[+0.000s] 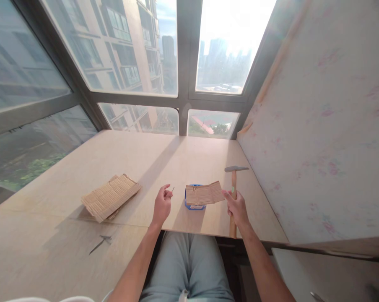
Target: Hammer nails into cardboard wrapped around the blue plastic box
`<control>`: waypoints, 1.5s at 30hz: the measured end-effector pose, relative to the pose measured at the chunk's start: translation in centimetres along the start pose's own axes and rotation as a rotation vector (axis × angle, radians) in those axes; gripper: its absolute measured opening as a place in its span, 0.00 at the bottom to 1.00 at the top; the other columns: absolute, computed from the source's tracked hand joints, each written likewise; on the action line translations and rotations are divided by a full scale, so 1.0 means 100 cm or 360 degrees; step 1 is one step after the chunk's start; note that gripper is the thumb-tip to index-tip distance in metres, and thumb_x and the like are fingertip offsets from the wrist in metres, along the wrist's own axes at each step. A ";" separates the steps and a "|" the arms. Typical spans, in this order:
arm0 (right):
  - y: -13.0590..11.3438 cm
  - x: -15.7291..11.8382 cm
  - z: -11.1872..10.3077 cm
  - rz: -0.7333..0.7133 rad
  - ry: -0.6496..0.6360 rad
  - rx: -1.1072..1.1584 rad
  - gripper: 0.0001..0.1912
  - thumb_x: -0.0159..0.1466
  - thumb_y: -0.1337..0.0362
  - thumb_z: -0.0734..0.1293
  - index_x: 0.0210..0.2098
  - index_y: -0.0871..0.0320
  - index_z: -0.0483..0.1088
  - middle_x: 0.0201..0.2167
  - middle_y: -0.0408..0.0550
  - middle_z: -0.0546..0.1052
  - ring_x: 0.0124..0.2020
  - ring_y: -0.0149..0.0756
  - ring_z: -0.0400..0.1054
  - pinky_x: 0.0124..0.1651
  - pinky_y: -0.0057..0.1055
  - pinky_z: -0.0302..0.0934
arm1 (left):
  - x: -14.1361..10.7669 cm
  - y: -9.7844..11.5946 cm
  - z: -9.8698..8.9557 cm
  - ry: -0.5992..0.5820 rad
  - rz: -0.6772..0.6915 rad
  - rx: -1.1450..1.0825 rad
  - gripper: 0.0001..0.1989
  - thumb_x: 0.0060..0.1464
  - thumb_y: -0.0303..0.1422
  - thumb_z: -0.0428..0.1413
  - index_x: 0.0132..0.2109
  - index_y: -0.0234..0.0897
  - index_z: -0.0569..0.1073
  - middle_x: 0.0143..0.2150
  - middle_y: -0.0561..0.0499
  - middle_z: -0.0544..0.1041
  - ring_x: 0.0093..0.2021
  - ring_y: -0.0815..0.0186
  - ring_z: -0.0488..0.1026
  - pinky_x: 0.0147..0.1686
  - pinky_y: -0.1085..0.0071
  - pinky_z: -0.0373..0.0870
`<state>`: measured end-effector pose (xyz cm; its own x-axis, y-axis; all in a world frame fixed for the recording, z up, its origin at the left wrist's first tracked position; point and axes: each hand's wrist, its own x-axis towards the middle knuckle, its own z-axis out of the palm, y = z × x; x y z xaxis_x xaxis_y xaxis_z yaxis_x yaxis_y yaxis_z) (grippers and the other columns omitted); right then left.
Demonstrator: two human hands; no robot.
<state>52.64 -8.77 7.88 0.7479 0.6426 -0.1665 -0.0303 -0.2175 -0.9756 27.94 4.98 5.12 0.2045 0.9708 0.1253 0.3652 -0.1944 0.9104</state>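
Both bare forearms reach forward from the lower edge of the view over a pale wooden tabletop point(136, 163), hands apart on either side of the lap. The left hand point(163, 204) is raised just above the surface, fingers curled inward, thumb and forefinger pinching a thin grey metal nail point(173, 189) whose end projects to the right of the fingertips.

The right hand point(236, 206) is wrapped around a hammer with a wooden handle and grey metal head point(234, 180), gripping it partway along the handle; the head lies beyond the fist, the butt toward the body (near the table's front edge). Its thumb side also meets the right end of a flat brown corrugated cardboard piece point(206, 193), though whether the fingers pinch it I cannot tell. That piece lies between the hands, over a small blue container point(195, 207), partly covering it.

Left of the left hand, well apart, sits a brown corrugated cardboard stack point(111, 197).
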 end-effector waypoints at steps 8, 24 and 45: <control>-0.017 -0.032 -0.008 -0.0136 0.0156 -0.0011 0.22 0.57 0.44 0.68 0.36 0.55 0.62 0.19 0.35 0.65 0.10 0.22 0.49 0.07 0.22 0.46 | 0.013 0.062 0.036 -0.0382 -0.0007 -0.0627 0.16 0.51 0.44 0.58 0.37 0.35 0.71 0.36 0.45 0.79 0.37 0.62 0.77 0.37 0.68 0.72; -0.004 -0.047 -0.011 0.0027 -0.0037 0.0265 0.22 0.56 0.45 0.70 0.35 0.55 0.61 0.22 0.34 0.65 0.10 0.18 0.47 0.07 0.18 0.43 | 0.055 0.056 0.077 -0.0776 0.0229 -0.0370 0.14 0.51 0.42 0.60 0.36 0.34 0.77 0.39 0.44 0.81 0.42 0.58 0.78 0.44 0.65 0.72; -0.001 -0.047 -0.010 0.0140 -0.0080 0.0314 0.22 0.55 0.46 0.70 0.36 0.55 0.62 0.21 0.33 0.65 0.10 0.19 0.47 0.07 0.18 0.43 | 0.053 0.036 0.076 -0.0661 0.0613 0.0112 0.06 0.53 0.30 0.58 0.37 0.36 0.79 0.37 0.49 0.81 0.40 0.63 0.77 0.45 0.66 0.71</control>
<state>49.79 -12.52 8.90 0.7029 0.6642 -0.2545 -0.2270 -0.1297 -0.9652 37.25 8.34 6.10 0.6694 0.6942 0.2646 0.2502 -0.5460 0.7995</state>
